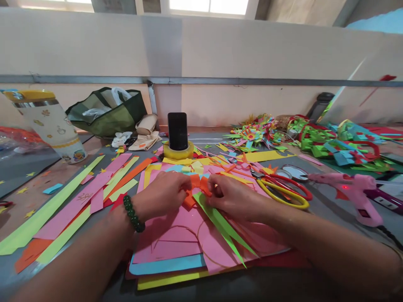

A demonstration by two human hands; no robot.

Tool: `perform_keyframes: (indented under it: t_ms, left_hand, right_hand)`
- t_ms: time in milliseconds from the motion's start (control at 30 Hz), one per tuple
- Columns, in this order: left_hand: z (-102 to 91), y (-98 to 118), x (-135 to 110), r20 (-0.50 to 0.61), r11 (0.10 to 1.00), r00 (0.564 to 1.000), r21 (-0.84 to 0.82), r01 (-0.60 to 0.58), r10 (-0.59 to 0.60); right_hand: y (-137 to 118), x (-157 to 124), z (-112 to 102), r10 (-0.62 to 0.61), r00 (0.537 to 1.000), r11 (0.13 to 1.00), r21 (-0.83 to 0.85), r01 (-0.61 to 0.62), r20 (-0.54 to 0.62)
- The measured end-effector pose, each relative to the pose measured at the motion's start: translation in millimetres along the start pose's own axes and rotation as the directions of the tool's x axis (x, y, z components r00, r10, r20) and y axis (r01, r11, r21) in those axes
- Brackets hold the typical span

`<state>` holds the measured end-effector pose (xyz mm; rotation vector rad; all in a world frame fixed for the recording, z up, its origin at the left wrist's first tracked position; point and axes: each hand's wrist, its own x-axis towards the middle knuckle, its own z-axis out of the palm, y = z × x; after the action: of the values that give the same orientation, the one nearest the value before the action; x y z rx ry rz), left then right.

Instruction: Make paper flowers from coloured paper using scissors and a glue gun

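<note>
My left hand (168, 191) wears a dark green bead bracelet (134, 213) at the wrist, and its fingers pinch the left side of a small orange paper piece (189, 200). Opposite it, my right hand (231, 197) grips the right side of the same orange paper between thumb and fingers. Two long pointed green paper strips (225, 230) hang from the orange piece, slanting down to the right beneath my right hand. Below both hands lies a stack of pink paper sheets (170, 249), with blue and yellow sheets under it. My fingertips hide part of the orange piece.
To the right are yellow- and red-handled scissors (283, 193) and a pink glue gun (349, 188) with a lit red light. A phone (178, 131) stands in a tape roll (178, 152). Paper strips (85, 197) and a tumbler (52, 126) are left; paper scraps (252, 134) lie behind.
</note>
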<state>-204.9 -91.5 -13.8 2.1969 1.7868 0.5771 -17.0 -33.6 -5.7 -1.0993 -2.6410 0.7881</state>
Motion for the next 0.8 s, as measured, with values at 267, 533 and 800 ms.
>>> perform_keyframes:
  t_ms: [267, 533, 800]
  left_hand:
    - [-3.2, 2.8, -4.7, 0.072, 0.997, 0.995, 0.025, -0.067, 0.065]
    - [-8.2, 7.1, -7.5, 0.134, 0.989, 0.98, 0.008, -0.15, 0.147]
    - [-6.2, 10.1, -7.3, 0.162, 0.987, 0.979, 0.082, -0.135, 0.12]
  right_hand:
    - [4.2, 1.9, 4.3, -0.056, 0.998, 0.998, -0.028, 0.056, 0.003]
    - [1.7, 1.0, 4.3, -0.048, 0.999, 0.995, -0.086, 0.048, -0.002]
    - [-4.4, 0.6, 2.5, -0.035, 0.999, 0.994, -0.102, 0.035, 0.005]
